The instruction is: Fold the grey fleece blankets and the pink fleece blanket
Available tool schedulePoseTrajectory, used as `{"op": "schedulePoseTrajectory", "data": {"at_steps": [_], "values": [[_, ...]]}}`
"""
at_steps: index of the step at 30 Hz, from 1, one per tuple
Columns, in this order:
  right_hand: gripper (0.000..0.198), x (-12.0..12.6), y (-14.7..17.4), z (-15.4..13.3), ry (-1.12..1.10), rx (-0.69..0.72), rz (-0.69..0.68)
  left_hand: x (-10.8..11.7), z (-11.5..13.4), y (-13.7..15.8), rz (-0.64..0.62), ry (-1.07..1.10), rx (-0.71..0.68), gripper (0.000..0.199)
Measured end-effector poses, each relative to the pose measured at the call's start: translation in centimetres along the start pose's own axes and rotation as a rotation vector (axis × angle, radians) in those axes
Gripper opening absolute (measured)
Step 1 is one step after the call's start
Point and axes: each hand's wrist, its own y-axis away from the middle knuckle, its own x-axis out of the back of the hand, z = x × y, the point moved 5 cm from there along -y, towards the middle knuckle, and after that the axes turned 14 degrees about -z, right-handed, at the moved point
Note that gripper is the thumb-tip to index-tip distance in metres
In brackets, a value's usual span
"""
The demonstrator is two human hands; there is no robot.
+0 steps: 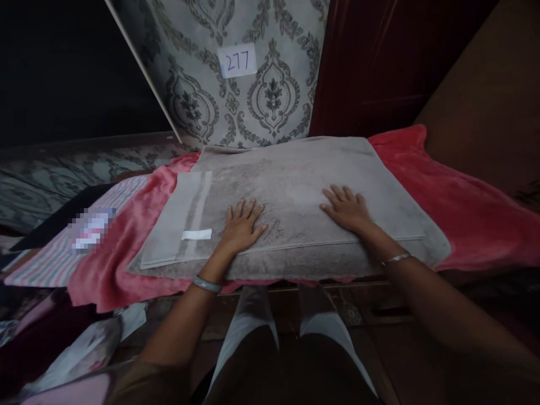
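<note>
A grey towel (291, 197) lies folded and spread wide in front of me, with a lighter striped band and a small white label (197, 234) at its left end. My left hand (242, 228) rests flat on its near middle part, fingers spread. Further right, my right hand (346, 209) also presses flat on the towel with its fingers apart. Neither hand holds anything. Another grey layer shows beneath the towel along the near edge and at the right corner.
A pink-red blanket (459, 208) lies under the grey cloth and sticks out on both sides. At left is a striped cloth (46, 259). Behind stand a patterned wall (236, 107) with a paper (237, 60) marked 277, a dark screen (76, 73) and a dark red panel (371, 67).
</note>
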Motion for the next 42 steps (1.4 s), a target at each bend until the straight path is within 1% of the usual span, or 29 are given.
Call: {"op": "schedulePoseTrajectory", "data": {"at_steps": [3,5,7,8,10,11,13,14,16,18,19,21,22,24,26,28,30,33,35,37,39,40,42], "values": [[0.070,-0.5,2.7,6.2,-0.019,-0.179,-0.010,0.2,-0.3,-0.4,0.015,0.008,-0.018,0.065],[0.071,-0.9,4.3,9.1,-0.028,-0.246,0.000,0.2,-0.3,-0.4,0.030,0.012,-0.024,0.065],[0.070,-1.0,5.4,10.6,-0.036,-0.273,0.018,0.0,-0.2,-0.3,0.043,0.015,-0.027,0.065],[0.070,-1.0,5.8,10.8,-0.040,-0.285,0.025,-0.1,-0.2,-0.3,0.048,0.017,-0.028,0.065],[0.067,-0.3,6.3,9.9,-0.039,-0.307,0.050,0.0,-0.2,-0.2,0.055,0.023,-0.032,0.065],[0.066,0.2,6.3,8.7,-0.032,-0.302,0.072,0.1,-0.1,-0.2,0.056,0.027,-0.033,0.064],[0.062,1.5,6.1,4.3,-0.006,-0.215,0.121,0.6,0.0,0.0,0.052,0.037,-0.029,0.063],[0.061,2.1,5.8,1.4,0.008,-0.129,0.139,0.9,0.2,0.2,0.040,0.042,-0.027,0.063],[0.057,2.6,5.3,-5.1,0.024,0.056,0.118,1.3,0.8,0.8,0.013,0.047,-0.035,0.062],[0.056,2.5,5.0,-10.8,0.006,0.185,0.088,1.4,1.8,1.6,0.008,0.042,-0.048,0.061],[0.056,2.1,4.9,-13.2,-0.001,0.238,0.078,1.2,2.3,2.1,0.014,0.037,-0.044,0.061],[0.056,1.1,4.9,-16.4,-0.002,0.313,0.059,0.6,3.1,3.0,0.049,0.022,-0.009,0.061],[0.056,0.5,4.9,-17.1,0.000,0.333,0.049,0.2,3.4,3.4,0.062,0.014,0.012,0.061],[0.057,-0.5,5.0,-17.0,0.000,0.342,0.029,-0.5,3.6,3.8,0.079,-0.001,0.038,0.060],[0.059,-0.9,4.8,-14.9,-0.004,0.292,0.010,-0.8,3.7,3.8,0.080,-0.010,0.039,0.060],[0.061,-0.8,4.6,-11.0,-0.004,0.181,-0.019,-0.8,3.5,3.6,0.071,-0.016,0.041,0.060],[0.062,-0.5,4.7,-5.9,-0.010,0.030,-0.046,-0.6,3.3,3.3,0.070,-0.027,0.044,0.060],[0.063,-0.3,6.0,2.2,-0.021,-0.172,-0.052,-0.5,3.2,2.9,0.079,-0.043,0.047,0.059],[0.063,-0.5,7.3,7.0,-0.034,-0.272,-0.039,-0.4,3.2,2.8,0.092,-0.046,0.049,0.059],[0.063,-0.9,8.6,10.8,-0.056,-0.342,-0.031,-0.4,3.3,2.8,0.100,-0.050,0.050,0.059],[0.063,-1.3,9.7,13.2,-0.081,-0.380,-0.036,-0.4,3.3,2.9,0.092,-0.055,0.050,0.059],[0.063,-1.3,10.1,13.8,-0.091,-0.395,-0.034,-0.4,3.4,2.9,0.082,-0.055,0.052,0.060],[0.063,-0.9,10.5,13.7,-0.108,-0.426,0.014,-0.4,3.5,2.9,0.067,-0.050,0.057,0.060]]}}
